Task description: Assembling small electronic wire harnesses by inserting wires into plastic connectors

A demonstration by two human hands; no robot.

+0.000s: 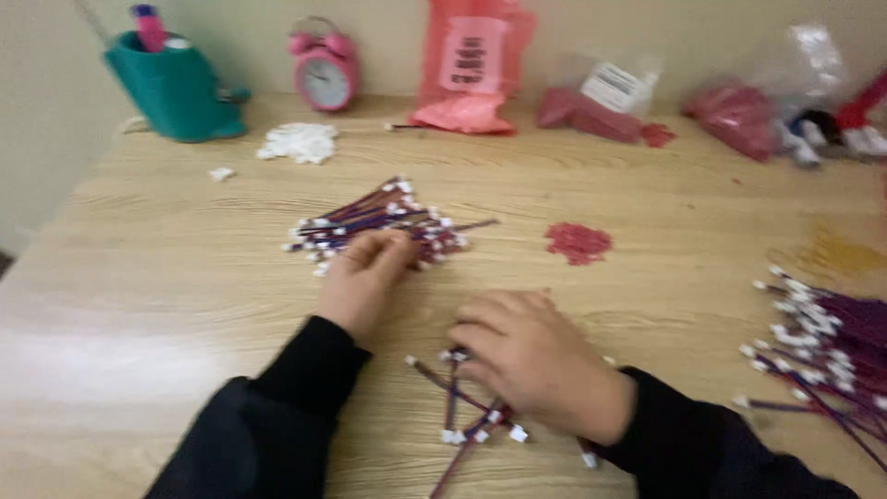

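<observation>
Big pale wood-grain table (pixel 166 305) takes up most of the shot, smooth with a bit of glare on the near left. On it there are 3 bunches of thin purple-and-red wire leads tipped with little white plastic connectors: a fat heap at the right edge (pixel 827 342), a fanned pile in the middle (pixel 383 222), and a small loose cluster near the front (pixel 462 407).

Looks like the sorting or picking step: the left hand (pixel 365 277) has its fingers curled into the near edge of the middle pile, seemingly pinching a few leads, though the motion blur means I can't tell how many. The right hand (pixel 540 356) lies palm down, fingers loosely bent over the small cluster, pressing on it rather than gripping. Both sleeves are black.

Next move probably needs a fine pinch, since those leads are skinny and tangle easily.

Smaller stuff: a patch of red crumbs or beads (pixel 577 242) and loose white connectors (pixel 300 143) further back.
</observation>
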